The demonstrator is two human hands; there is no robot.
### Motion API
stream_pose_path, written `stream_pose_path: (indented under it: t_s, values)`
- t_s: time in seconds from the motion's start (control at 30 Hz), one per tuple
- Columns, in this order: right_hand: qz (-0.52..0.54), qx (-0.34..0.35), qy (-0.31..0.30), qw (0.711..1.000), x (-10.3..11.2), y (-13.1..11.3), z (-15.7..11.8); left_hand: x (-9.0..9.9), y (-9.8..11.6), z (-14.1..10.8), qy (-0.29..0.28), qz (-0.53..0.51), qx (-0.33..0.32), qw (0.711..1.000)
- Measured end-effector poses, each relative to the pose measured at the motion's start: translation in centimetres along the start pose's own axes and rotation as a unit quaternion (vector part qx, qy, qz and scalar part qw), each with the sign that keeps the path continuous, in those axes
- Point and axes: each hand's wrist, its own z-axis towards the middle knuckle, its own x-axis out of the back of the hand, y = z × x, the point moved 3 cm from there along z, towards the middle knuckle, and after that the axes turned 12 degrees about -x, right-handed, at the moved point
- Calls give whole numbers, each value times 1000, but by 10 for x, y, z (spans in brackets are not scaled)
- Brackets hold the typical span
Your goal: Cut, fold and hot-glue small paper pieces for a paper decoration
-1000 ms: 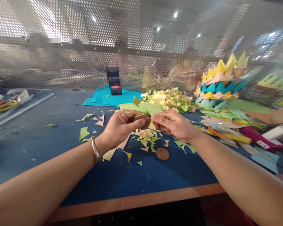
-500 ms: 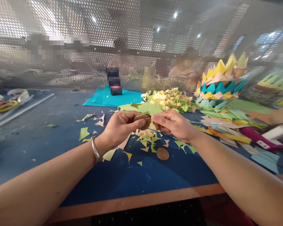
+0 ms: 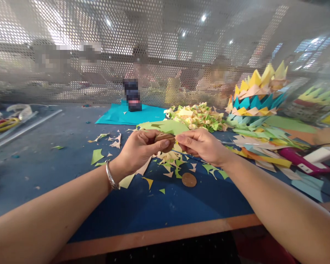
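Blue surface (image 3: 107, 222), strewn with paper scraps (image 3: 96, 156). Left hand (image 3: 136, 150) grips a brown rounded piece (image 3: 165, 137), seemingly to steady it; right hand (image 3: 202, 146) pinches at its edge, on what I cannot tell. Loose disc (image 3: 189, 179) lies nearer the wearer than both hands.

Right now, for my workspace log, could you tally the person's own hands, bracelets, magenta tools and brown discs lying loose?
Left hand and right hand: 2
Bracelet: 1
Magenta tool: 1
Loose brown disc: 1
Total: 5
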Motion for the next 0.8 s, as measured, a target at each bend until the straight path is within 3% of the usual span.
stream_pose_path:
  t_s: [0.3,0.8]
  values:
    - [-60,20,22,998,1,-2,-1,0,-4,0,-19,-24,-5,1000]
    - [-132,30,37,990,2,-5,-2,2,2,0,-48,77,7,996]
